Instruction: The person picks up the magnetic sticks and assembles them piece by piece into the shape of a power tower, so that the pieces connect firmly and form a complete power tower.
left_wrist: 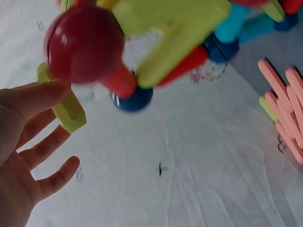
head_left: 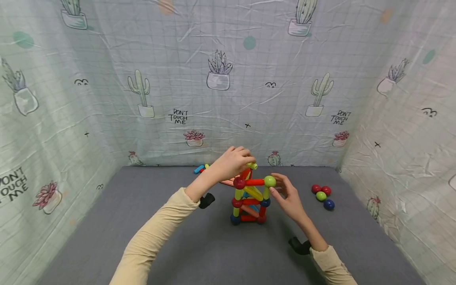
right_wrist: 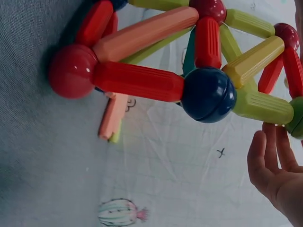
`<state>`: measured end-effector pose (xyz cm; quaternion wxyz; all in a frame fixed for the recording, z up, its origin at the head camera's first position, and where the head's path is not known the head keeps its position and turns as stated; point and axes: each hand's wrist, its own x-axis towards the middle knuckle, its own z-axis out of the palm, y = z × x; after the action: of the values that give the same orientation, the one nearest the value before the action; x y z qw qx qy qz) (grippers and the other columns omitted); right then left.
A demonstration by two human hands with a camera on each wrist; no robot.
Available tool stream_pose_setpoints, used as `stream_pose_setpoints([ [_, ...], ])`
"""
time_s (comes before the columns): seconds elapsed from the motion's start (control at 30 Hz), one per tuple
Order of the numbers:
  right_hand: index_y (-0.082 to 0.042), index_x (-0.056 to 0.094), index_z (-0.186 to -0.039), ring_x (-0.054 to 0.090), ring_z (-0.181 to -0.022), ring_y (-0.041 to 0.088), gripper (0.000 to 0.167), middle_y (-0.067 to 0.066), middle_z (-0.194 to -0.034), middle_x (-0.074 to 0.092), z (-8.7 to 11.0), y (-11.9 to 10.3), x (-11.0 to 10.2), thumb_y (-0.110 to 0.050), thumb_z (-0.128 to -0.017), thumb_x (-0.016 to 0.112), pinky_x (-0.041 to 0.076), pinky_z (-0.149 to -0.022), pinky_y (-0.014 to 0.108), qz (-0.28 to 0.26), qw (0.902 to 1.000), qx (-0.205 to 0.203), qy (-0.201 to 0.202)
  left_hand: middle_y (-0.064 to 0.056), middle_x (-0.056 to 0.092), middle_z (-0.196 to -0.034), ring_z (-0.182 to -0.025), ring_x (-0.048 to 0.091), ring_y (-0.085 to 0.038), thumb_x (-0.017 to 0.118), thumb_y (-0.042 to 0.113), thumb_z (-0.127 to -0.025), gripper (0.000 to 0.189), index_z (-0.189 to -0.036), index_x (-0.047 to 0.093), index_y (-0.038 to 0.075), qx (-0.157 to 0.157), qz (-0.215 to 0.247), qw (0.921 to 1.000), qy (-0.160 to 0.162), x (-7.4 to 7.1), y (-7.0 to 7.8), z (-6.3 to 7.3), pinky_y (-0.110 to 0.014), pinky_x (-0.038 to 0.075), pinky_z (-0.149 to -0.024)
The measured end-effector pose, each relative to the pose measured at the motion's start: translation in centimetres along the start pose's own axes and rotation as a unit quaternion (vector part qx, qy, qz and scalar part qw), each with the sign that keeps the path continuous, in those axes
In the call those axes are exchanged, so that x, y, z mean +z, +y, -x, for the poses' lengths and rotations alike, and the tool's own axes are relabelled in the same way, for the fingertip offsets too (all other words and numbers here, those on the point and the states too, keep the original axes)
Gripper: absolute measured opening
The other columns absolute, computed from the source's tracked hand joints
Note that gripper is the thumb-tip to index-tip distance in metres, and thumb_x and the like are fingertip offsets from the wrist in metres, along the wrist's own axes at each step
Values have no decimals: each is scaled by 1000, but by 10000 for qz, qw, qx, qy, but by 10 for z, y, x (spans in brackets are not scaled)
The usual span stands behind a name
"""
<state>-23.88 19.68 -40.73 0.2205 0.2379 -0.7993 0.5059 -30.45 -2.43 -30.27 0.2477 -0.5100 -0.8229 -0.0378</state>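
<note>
A tower of colored rods and balls stands on the table. My left hand is over its top, pinching a yellow-green rod between thumb and fingers; the outer fingers are spread. Beside this rod in the left wrist view is a dark red ball. At the tower's upper right corner, my right hand has thumb and fingertips around the side of a green ball. From the right wrist, the fingertips show against that ball and the end of the green rod below it.
Red, green and blue loose balls lie to the right of the tower. Behind it, salmon rods lie in a pile, with a blue rod farther left. A printed cloth encloses the table's back and sides.
</note>
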Motion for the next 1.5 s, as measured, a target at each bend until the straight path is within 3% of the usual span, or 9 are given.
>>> stream_pose_setpoints([
  [0.17,4,36,-129,56,-93,6,35,7,-113,53,2,4,-3,-9,-96,35,51,-75,29,-1100,9931,296,-273,3,61,-102,-98,53,-14,63,21,-82,21,-103,64,23,222,84,9982,-547,9,7,-19,-28,41,-76],
  [0.37,6,30,-130,58,-92,11,39,-7,-106,55,4,11,-4,-15,-98,31,49,-76,45,-1617,9846,414,-518,7,62,-101,-98,52,-12,63,22,-82,21,-103,66,26,417,287,9936,-1012,19,8,-31,-30,41,-80],
  [0.67,3,34,-128,57,-89,10,34,-7,-101,55,2,12,-5,-10,-97,33,52,-72,39,-1356,9891,395,-406,8,62,-102,-99,53,-12,63,18,-82,21,-101,66,26,363,670,9916,-1046,25,7,-36,-33,41,-83],
  [0.93,-1,37,-127,58,-87,8,32,-6,-99,56,0,11,-3,-10,-96,35,52,-70,41,-1126,9919,484,-321,6,62,-104,-103,53,-11,64,13,-81,23,-102,66,22,202,1174,9870,-1082,31,4,-35,-41,38,-88],
  [1.2,-1,37,-126,58,-85,9,32,-2,-99,56,0,12,-3,-11,-96,36,53,-69,30,-1076,9923,491,-377,3,62,-97,-93,55,-11,60,12,-84,19,-101,66,19,160,1580,9817,-1047,34,1,-33,-30,41,-82],
  [1.33,3,36,-126,59,-84,9,34,0,-99,56,-1,13,-3,-11,-96,37,53,-69,35,-1036,9926,509,-366,2,62,-95,-90,56,-11,59,10,-84,18,-100,66,16,215,1713,9795,-1038,36,-1,-34,-22,45,-77],
  [1.5,-1,39,-126,59,-84,8,32,0,-100,55,-1,13,-3,-12,-96,37,53,-69,37,-985,9930,546,-363,0,62,-93,-89,56,-11,62,8,-82,16,-96,67,13,200,1811,9775,-1064,36,-2,-36,-20,46,-78],
])
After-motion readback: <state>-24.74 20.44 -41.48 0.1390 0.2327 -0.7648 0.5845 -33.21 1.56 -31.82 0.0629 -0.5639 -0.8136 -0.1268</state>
